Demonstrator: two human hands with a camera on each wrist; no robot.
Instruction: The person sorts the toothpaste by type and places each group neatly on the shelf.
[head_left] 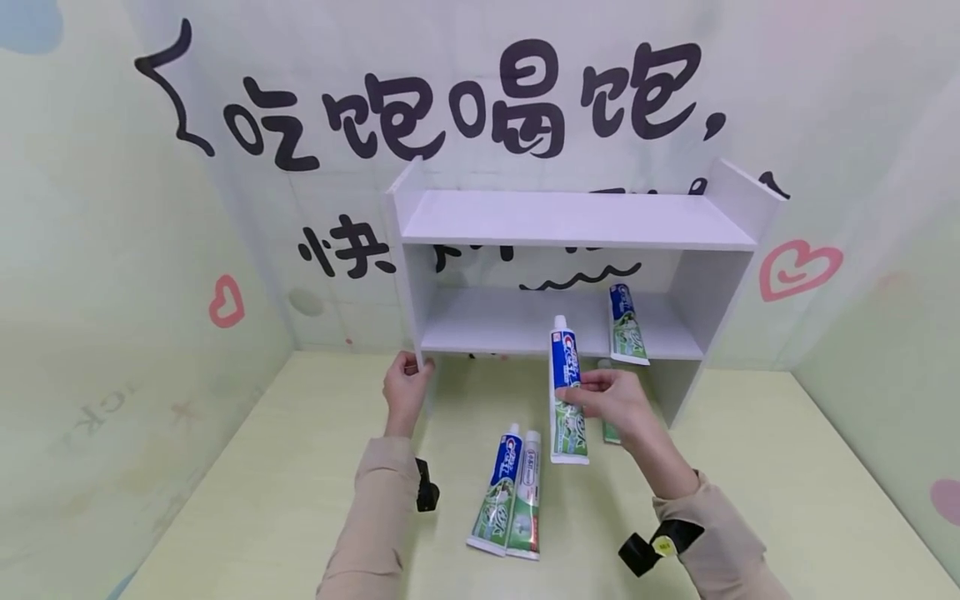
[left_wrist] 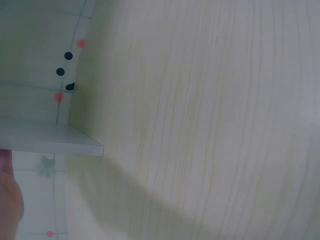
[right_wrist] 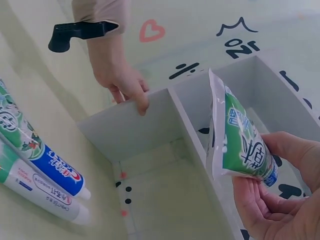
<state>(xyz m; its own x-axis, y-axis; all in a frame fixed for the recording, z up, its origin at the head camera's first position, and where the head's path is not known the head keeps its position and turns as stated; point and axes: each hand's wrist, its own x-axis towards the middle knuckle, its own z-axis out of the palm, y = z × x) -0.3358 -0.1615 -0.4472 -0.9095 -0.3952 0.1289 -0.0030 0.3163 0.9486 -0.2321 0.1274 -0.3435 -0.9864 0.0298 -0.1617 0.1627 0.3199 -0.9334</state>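
Note:
My right hand point(head_left: 626, 404) pinches a blue and green toothpaste tube point(head_left: 567, 358) between thumb and fingers. The tube is upright, cap at the top, in front of the middle board of a white shelf unit point(head_left: 562, 218). In the right wrist view, its crimped end faces the camera. My left hand point(head_left: 406, 393) grips the unit's left side panel point(right_wrist: 132, 122) low down, thumb and fingers on either side of its edge. On the middle board, toward the right, leans a similar toothpaste tube point(head_left: 625, 325). Only a sliver of my left hand shows in the left wrist view.
On the pale wood-grain table point(head_left: 247, 517) lie a blue and green toothpaste tube point(head_left: 497, 496) and a white and green one point(head_left: 527, 500), side by side. Another green tube point(head_left: 611, 432) is partly hidden behind my right hand. A printed wall point(head_left: 330, 308) stands behind the unit.

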